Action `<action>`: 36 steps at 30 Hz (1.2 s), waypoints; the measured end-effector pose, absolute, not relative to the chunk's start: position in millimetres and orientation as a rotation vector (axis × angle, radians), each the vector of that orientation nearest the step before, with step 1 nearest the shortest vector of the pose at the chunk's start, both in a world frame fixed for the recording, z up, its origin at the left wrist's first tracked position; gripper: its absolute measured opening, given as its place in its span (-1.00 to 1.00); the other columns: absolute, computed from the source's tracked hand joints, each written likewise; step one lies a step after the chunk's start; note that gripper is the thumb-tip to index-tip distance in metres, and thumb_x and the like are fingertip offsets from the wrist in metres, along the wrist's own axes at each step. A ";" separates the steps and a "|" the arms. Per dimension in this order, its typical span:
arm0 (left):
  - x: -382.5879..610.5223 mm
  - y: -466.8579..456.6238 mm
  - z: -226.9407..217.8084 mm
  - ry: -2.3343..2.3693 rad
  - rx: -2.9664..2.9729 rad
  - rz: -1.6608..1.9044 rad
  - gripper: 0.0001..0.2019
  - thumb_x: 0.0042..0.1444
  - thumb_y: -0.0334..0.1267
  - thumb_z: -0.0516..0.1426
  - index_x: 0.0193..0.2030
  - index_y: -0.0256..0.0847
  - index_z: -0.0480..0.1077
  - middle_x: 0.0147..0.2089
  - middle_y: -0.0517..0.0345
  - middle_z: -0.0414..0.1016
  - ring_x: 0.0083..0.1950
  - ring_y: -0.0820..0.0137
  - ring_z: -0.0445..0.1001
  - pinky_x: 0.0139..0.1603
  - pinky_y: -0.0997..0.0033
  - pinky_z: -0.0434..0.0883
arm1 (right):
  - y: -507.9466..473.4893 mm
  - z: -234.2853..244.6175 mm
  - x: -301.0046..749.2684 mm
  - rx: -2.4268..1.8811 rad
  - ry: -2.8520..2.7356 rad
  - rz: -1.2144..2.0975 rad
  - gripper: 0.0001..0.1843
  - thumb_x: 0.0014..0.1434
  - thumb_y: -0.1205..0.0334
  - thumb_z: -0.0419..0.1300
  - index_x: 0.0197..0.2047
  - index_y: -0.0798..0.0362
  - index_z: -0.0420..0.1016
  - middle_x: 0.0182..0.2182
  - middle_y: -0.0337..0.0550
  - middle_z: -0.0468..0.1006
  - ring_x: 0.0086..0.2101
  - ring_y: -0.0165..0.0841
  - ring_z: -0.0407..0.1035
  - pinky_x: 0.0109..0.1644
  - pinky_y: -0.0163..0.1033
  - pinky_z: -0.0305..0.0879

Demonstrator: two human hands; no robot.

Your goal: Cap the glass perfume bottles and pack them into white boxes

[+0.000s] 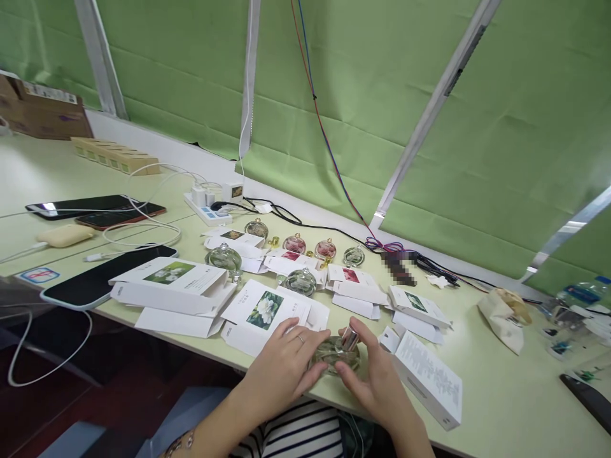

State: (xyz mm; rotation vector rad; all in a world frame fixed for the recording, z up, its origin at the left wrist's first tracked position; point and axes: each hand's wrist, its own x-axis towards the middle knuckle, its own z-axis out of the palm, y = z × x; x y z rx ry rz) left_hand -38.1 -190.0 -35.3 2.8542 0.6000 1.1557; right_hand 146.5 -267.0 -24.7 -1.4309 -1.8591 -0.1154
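Close to the table's front edge, a round, flat glass perfume bottle (338, 360) lies between my two hands. My left hand (285, 356), with a ring on one finger, curls against its left side. At its neck is a shiny metallic cap (350, 339). My right hand (377, 369) has a finger bent over this cap and the thumb near the bottle's front. Right of my right hand lies a white printed carton (429, 378), its flap open. An opened white box with a white-flower picture (264, 310) rests just beyond my left hand.
Several similar bottles (224, 257) and opened boxes (174, 280) spread across the table's middle. Phones (102, 273) and white cables (157, 222) lie left, by a power strip (205, 208). A cloth pouch (501, 318) and a plastic water bottle (585, 292) are at right.
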 end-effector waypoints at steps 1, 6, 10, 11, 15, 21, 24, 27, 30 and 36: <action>-38.0 -190.2 -35.1 0.600 2.851 1.151 -0.69 0.17 -0.32 0.03 0.06 -0.23 0.23 -0.17 0.07 0.53 -0.18 0.30 0.49 0.05 0.13 0.28 | -267.2 -30.0 145.9 -1.433 -1.864 -0.151 -0.42 0.14 0.22 0.13 0.20 -0.03 0.04 -0.07 -0.01 0.47 -0.11 -0.24 0.43 -0.09 -0.13 0.43; -36.6 -190.0 -35.1 0.618 2.841 1.159 -0.70 0.17 -0.31 0.04 0.06 -0.23 0.25 -0.16 0.09 0.53 -0.18 0.32 0.49 0.07 0.14 0.28 | -264.3 -40.1 145.4 -1.389 -1.843 -0.195 -0.38 0.13 0.24 0.14 0.21 -0.02 0.01 -0.06 0.02 0.47 -0.13 -0.22 0.46 -0.12 -0.10 0.45; -35.8 -189.2 -34.8 0.609 2.844 1.180 -0.71 0.18 -0.31 0.03 0.04 -0.25 0.25 -0.17 0.07 0.53 -0.19 0.32 0.50 0.06 0.13 0.29 | -262.3 -40.9 143.8 -1.363 -1.852 -0.112 -0.42 0.14 0.28 0.12 0.21 -0.05 0.04 -0.04 -0.03 0.48 -0.13 -0.25 0.47 -0.12 -0.15 0.46; -35.8 -189.0 -34.6 0.610 2.848 1.175 -0.71 0.18 -0.31 0.03 0.04 -0.25 0.25 -0.18 0.06 0.53 -0.20 0.32 0.50 0.05 0.13 0.30 | -262.1 -40.7 142.5 -1.361 -1.845 -0.098 -0.42 0.14 0.28 0.12 0.21 -0.05 0.04 -0.04 -0.03 0.49 -0.13 -0.26 0.47 -0.12 -0.15 0.46; -36.2 -188.6 -33.1 0.616 2.848 1.169 -0.71 0.18 -0.31 0.03 0.05 -0.26 0.24 -0.26 0.08 0.52 -0.22 0.32 0.50 0.05 0.12 0.30 | -264.5 -27.6 140.9 -1.398 -1.874 -0.094 -0.41 0.16 0.24 0.11 0.23 -0.08 0.04 -0.02 -0.04 0.47 -0.07 -0.24 0.43 -0.06 -0.12 0.43; -37.1 -187.3 -34.2 0.603 2.845 1.191 -0.72 0.19 -0.31 0.01 0.05 -0.23 0.24 -0.26 0.10 0.52 -0.22 0.32 0.49 0.04 0.13 0.29 | -292.3 7.7 197.4 -1.956 -1.747 -0.196 -0.13 0.01 0.01 0.23 0.30 -0.03 -0.06 0.24 0.04 0.12 0.22 -0.02 0.00 0.20 0.17 0.06; -38.2 -186.7 -36.8 0.608 2.850 1.156 -0.70 0.18 -0.29 0.03 0.06 -0.23 0.23 -0.24 0.10 0.51 -0.20 0.32 0.48 0.07 0.14 0.26 | -307.8 0.4 236.7 -2.438 -1.449 -0.061 0.00 -0.17 0.01 0.30 0.29 0.10 0.01 0.17 0.19 0.22 0.17 0.16 0.06 0.11 0.26 0.07; -37.1 -188.7 -36.0 0.634 2.856 1.136 -0.64 0.16 -0.24 0.06 0.09 -0.25 0.21 -0.22 0.08 0.51 -0.18 0.29 0.47 0.10 0.08 0.21 | -317.5 -14.9 257.3 -2.507 -1.418 0.291 -0.01 -0.16 0.08 0.25 0.30 0.16 -0.03 0.08 0.19 0.32 0.06 0.06 0.23 0.05 0.11 0.20; -30.9 -193.5 -28.3 0.688 2.845 1.178 -0.57 0.12 -0.15 0.09 0.11 -0.24 0.20 -0.20 0.06 0.52 -0.13 0.20 0.46 0.15 -0.07 0.09 | -321.2 -19.0 260.0 -2.377 -1.497 0.254 -0.06 -0.17 0.19 0.22 0.28 0.13 -0.01 0.06 0.12 0.32 0.06 0.00 0.21 0.08 0.06 0.18; -11.0 -192.4 -1.6 0.656 2.906 0.900 -0.67 0.05 -0.26 0.17 -0.02 -0.23 0.29 -0.19 0.06 0.51 -0.04 0.17 0.41 0.19 -0.17 0.01 | -301.7 -8.1 230.3 -1.848 -1.475 -0.206 -0.13 -0.12 0.13 0.25 0.21 -0.01 -0.07 0.07 0.02 0.17 0.03 -0.08 0.19 0.07 0.06 0.17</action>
